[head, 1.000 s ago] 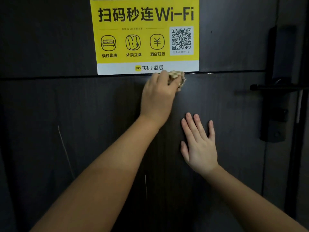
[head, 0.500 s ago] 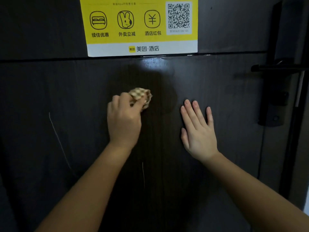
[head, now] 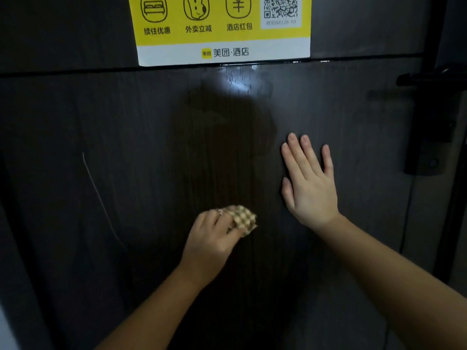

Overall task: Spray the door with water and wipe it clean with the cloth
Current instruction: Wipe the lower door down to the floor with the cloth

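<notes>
The door (head: 101, 147) fills the view, dark wood grain, upright and facing the person; a horizontal groove crosses it near the top, and a yellow sticker (head: 223, 34) sits just above that groove; the handle (head: 429, 78) and lock plate stand at the right edge. A darker, glossy patch (head: 227, 147) runs down the middle of the door from the groove toward the hands, with a bright glare at its top; it reads as wet, and judged from that the spraying is done here and the wiping is under way; no spray bottle shows.

The right hand (head: 309, 183) lies flat on the door, fingers straight and slightly spread, pointing up, holding nothing; it sits just right of the patch and seems only to brace.

The left hand (head: 214, 238) is lower and left of it, fingers curled round the cloth (head: 242, 219), a small bunched checked wad pressed against the door at the patch's lower end; the cloth pokes out above and to the right of the knuckles.

The relation that matters: the patch is a tall strip, long axis vertical, and nearly all of it lies straight above the cloth; the left hand already holds the cloth, so the next stroke probably calls for a run upward, staying left of the braced right hand; a thin pale scratch (head: 98, 198) lies well off to the left.
</notes>
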`<state>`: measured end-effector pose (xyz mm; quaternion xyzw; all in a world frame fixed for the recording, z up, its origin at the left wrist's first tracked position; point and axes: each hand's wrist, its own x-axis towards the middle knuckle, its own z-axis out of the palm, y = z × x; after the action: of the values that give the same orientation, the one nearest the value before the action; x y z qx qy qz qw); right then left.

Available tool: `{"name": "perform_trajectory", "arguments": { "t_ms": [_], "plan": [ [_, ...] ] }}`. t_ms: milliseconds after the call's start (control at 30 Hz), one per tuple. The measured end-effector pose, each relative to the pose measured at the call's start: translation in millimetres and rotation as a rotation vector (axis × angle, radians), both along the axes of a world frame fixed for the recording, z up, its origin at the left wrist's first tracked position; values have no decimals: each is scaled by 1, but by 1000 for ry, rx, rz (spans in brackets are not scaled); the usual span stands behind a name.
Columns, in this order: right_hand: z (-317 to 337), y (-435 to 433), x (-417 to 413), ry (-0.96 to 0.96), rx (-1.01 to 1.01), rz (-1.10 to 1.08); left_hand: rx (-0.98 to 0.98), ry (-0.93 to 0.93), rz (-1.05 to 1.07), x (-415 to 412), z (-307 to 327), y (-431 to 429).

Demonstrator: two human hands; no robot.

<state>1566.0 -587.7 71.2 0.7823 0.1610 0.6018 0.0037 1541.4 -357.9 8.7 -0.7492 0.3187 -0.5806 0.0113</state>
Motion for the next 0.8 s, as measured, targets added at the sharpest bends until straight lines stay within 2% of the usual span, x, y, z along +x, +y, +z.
{"name": "perform_trajectory", "arguments": {
  "t_ms": [67,200,233,267,333,400,467,533,600,667,767,800],
  "plan": [
    [1,3,-4,33,14,-2,55,-29,13,0,0,13],
    [-6,22,-22,133,103,-32,-315,39,143,-11,-8,7],
    [-19,30,-28,166,106,-36,-336,52,138,-14,-22,3],
    [-35,38,-33,199,79,-35,-293,73,124,-17,-40,2],
    [-68,48,-36,266,-5,-54,-80,153,100,-25,-75,9],
    [-85,47,-28,291,-51,-106,47,200,110,-28,-86,23],
    [-88,46,-19,295,-64,-134,-67,172,131,-26,-64,27],
    [-87,46,-15,287,-63,-126,-307,105,159,-19,-29,25],
    [-90,47,-14,272,-59,-117,-401,80,150,-16,-14,21],
    [-90,47,-14,258,-50,-109,-298,99,113,-20,-33,15],
    [-89,47,-14,258,-60,-109,18,192,39,-31,-75,11],
    [-89,47,-14,257,-57,-110,52,178,31,-27,-73,15]
  ]
}}
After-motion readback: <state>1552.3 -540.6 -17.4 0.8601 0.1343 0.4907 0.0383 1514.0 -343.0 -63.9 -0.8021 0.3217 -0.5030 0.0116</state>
